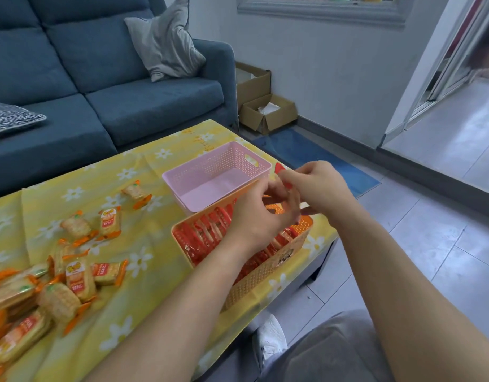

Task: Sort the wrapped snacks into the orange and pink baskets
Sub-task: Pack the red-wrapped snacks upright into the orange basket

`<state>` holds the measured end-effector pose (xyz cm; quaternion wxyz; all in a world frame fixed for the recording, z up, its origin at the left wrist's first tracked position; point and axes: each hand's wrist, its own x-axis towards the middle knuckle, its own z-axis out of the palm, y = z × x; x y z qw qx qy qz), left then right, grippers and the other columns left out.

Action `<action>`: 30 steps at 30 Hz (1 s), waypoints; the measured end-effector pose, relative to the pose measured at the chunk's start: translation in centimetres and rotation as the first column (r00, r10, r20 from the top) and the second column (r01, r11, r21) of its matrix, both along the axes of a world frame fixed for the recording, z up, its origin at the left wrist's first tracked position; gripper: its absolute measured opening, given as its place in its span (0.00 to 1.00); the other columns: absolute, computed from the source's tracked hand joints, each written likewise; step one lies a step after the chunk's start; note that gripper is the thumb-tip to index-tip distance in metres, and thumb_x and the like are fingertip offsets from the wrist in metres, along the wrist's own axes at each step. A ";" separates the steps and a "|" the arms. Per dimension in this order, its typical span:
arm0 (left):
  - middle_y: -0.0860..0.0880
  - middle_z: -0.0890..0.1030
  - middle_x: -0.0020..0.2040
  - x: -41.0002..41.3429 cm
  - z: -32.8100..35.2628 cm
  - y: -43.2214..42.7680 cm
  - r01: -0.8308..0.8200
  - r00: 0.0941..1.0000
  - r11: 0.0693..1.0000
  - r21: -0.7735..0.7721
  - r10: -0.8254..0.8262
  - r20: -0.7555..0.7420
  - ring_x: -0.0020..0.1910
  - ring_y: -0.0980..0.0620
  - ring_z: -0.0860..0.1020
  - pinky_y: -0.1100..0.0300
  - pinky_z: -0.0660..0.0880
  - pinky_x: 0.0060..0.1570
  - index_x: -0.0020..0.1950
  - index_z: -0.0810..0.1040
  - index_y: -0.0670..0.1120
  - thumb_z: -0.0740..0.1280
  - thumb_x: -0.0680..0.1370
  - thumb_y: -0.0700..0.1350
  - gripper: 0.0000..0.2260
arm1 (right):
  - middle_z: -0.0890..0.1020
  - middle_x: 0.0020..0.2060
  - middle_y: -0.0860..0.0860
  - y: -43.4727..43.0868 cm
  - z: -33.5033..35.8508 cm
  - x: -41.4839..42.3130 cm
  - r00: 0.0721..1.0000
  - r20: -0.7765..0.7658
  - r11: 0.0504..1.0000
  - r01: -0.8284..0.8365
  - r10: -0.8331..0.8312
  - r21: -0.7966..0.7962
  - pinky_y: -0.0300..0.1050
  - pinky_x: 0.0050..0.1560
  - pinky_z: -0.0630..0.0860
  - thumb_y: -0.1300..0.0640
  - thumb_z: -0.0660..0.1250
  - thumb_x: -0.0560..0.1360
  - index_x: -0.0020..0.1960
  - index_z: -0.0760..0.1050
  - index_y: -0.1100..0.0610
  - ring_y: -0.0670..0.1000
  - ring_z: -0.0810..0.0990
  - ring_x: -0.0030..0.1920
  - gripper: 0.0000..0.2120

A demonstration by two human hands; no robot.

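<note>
The orange basket [268, 274] stands at the table's right edge, packed with several red-wrapped snacks [207, 232]. Right behind it, touching, is the pink basket [207, 172], with nothing visible inside. My right hand [317, 183] hovers over the orange basket's far end and pinches a red-wrapped snack [279, 169], mostly hidden by the fingers. My left hand [262, 216] is above the same basket, fingers curled toward the right hand; whether it holds anything is unclear. Several orange-wrapped snacks [80, 279] lie scattered on the left of the table.
The yellow flowered tablecloth [144, 238] covers a low table. A blue sofa [108, 86] with cushions runs behind it. Two cardboard boxes [268, 111] and a blue mat [317, 158] are on the floor to the right. My knee and a white shoe [273, 334] are below the table edge.
</note>
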<state>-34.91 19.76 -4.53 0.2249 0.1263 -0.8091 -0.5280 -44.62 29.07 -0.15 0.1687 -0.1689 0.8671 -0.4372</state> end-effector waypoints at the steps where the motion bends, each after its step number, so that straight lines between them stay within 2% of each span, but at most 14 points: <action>1: 0.57 0.82 0.43 0.1 -0.1 -0.1 0.036 0.999 0.999 0.007 -0.036 0.012 0.47 0.61 0.81 0.68 0.77 0.45 0.47 0.78 0.50 0.75 0.75 0.45 0.06 | 0.85 0.40 0.51 0.3 -0.4 -0.5 0.998 -0.065 0.999 0.010 -0.008 0.034 0.50 0.40 0.86 0.53 0.67 0.78 0.45 0.82 0.54 0.51 0.86 0.39 0.08; 3: 0.59 0.83 0.50 0.1 -0.9 -0.8 0.045 0.992 0.989 -0.142 -0.028 0.124 0.51 0.60 0.80 0.66 0.77 0.50 0.51 0.81 0.53 0.71 0.78 0.44 0.05 | 0.83 0.41 0.49 0.9 -1.0 -1.5 0.987 -0.164 0.995 0.010 0.006 0.100 0.51 0.42 0.86 0.62 0.66 0.77 0.44 0.82 0.53 0.51 0.84 0.41 0.09; 5: 0.58 0.81 0.60 0.1 -1.9 -1.3 0.097 0.955 0.928 -0.360 0.015 0.298 0.60 0.56 0.78 0.57 0.77 0.59 0.61 0.81 0.54 0.65 0.79 0.42 0.13 | 0.83 0.44 0.49 0.9 -1.5 -1.7 0.974 -0.221 0.985 -0.014 0.053 0.173 0.47 0.42 0.84 0.66 0.64 0.77 0.45 0.82 0.51 0.50 0.83 0.42 0.12; 6: 0.57 0.80 0.63 0.2 -2.3 -1.5 0.136 0.930 0.900 -0.414 0.027 0.365 0.62 0.54 0.77 0.53 0.76 0.62 0.64 0.80 0.54 0.63 0.79 0.42 0.16 | 0.83 0.46 0.49 0.7 -1.6 -1.6 0.964 -0.252 0.977 -0.029 0.082 0.211 0.45 0.41 0.82 0.67 0.64 0.77 0.46 0.82 0.50 0.49 0.82 0.42 0.13; 8: 0.58 0.79 0.64 0.3 -2.9 -1.6 0.197 0.898 0.874 -0.443 0.020 0.439 0.63 0.52 0.76 0.49 0.77 0.61 0.65 0.80 0.56 0.62 0.79 0.42 0.17 | 0.83 0.48 0.50 0.1 -2.0 -1.5 0.951 -0.267 0.961 -0.086 0.158 0.265 0.44 0.41 0.82 0.64 0.63 0.78 0.49 0.81 0.51 0.49 0.82 0.42 0.11; 10: 0.58 0.78 0.63 0.3 -3.3 -1.7 0.226 0.890 0.857 -0.463 0.011 0.455 0.62 0.51 0.76 0.47 0.77 0.58 0.62 0.81 0.57 0.62 0.78 0.44 0.16 | 0.83 0.48 0.54 -0.4 -2.4 -1.2 0.950 -0.199 0.935 -0.172 0.241 0.311 0.51 0.44 0.85 0.55 0.63 0.81 0.53 0.80 0.55 0.53 0.83 0.43 0.08; 12: 0.57 0.75 0.62 0.3 -3.5 -1.8 0.249 0.881 0.833 -0.493 0.016 0.473 0.62 0.49 0.73 0.46 0.76 0.58 0.63 0.80 0.58 0.61 0.79 0.47 0.15 | 0.83 0.48 0.57 -0.6 -2.7 -1.0 0.946 -0.127 0.902 -0.235 0.297 0.361 0.55 0.48 0.84 0.45 0.66 0.79 0.57 0.78 0.56 0.56 0.84 0.46 0.16; 13: 0.56 0.74 0.62 0.3 -3.6 -1.8 0.260 0.875 0.823 -0.504 0.019 0.483 0.63 0.49 0.71 0.46 0.75 0.59 0.63 0.80 0.58 0.61 0.80 0.47 0.15 | 0.82 0.49 0.55 -0.6 -2.7 -1.0 0.939 -0.129 0.890 -0.250 0.319 0.382 0.53 0.50 0.84 0.43 0.68 0.78 0.59 0.77 0.55 0.55 0.83 0.47 0.17; 16: 0.57 0.73 0.62 0.4 -3.6 -1.7 0.260 0.877 0.814 -0.519 0.025 0.480 0.64 0.50 0.70 0.48 0.75 0.60 0.65 0.79 0.58 0.61 0.80 0.47 0.15 | 0.82 0.52 0.50 -0.5 -3.0 -1.6 0.906 -0.194 0.853 -0.257 0.376 0.453 0.46 0.50 0.83 0.54 0.71 0.76 0.60 0.80 0.53 0.51 0.82 0.50 0.13; 18: 0.57 0.74 0.63 0.3 -3.4 -1.7 0.256 0.880 0.810 -0.528 0.032 0.474 0.65 0.51 0.70 0.49 0.74 0.62 0.65 0.79 0.57 0.61 0.80 0.47 0.15 | 0.83 0.50 0.50 -0.4 -3.6 -1.9 0.897 -0.186 0.797 -0.241 0.400 0.555 0.46 0.49 0.84 0.59 0.71 0.76 0.58 0.82 0.53 0.51 0.82 0.48 0.11; 21: 0.57 0.74 0.65 0.3 -3.3 -1.7 0.262 0.873 0.812 -0.521 0.030 0.487 0.66 0.52 0.71 0.49 0.74 0.62 0.66 0.79 0.56 0.61 0.80 0.48 0.16 | 0.84 0.43 0.50 -0.9 -4.2 -1.7 0.881 -0.248 0.737 -0.152 0.404 0.658 0.47 0.45 0.85 0.56 0.71 0.76 0.53 0.83 0.54 0.51 0.83 0.41 0.07; 25: 0.57 0.75 0.65 0.6 -2.6 -2.0 0.224 0.895 0.833 -0.505 0.030 0.446 0.64 0.52 0.74 0.51 0.76 0.59 0.63 0.81 0.55 0.61 0.80 0.46 0.14 | 0.83 0.38 0.49 -1.6 -4.1 -1.5 0.868 -0.334 0.767 -0.080 0.368 0.637 0.44 0.40 0.83 0.47 0.70 0.77 0.48 0.81 0.52 0.49 0.82 0.38 0.09; 28: 0.55 0.78 0.63 1.2 -2.0 -2.7 0.156 0.916 0.845 -0.512 0.069 0.394 0.62 0.52 0.76 0.53 0.76 0.59 0.61 0.82 0.52 0.62 0.80 0.45 0.13 | 0.81 0.38 0.49 -1.9 -4.5 -1.0 0.854 -0.309 0.662 -0.053 0.418 0.748 0.45 0.39 0.81 0.53 0.68 0.78 0.50 0.80 0.52 0.50 0.81 0.38 0.04; 30: 0.54 0.80 0.60 2.0 -1.4 -3.4 0.095 0.928 0.867 -0.489 0.100 0.358 0.59 0.52 0.77 0.52 0.76 0.58 0.58 0.83 0.52 0.63 0.80 0.45 0.12 | 0.80 0.35 0.49 -2.2 -4.1 -0.4 0.824 -0.402 0.678 0.030 0.399 0.734 0.46 0.39 0.82 0.54 0.67 0.78 0.47 0.79 0.53 0.51 0.80 0.35 0.04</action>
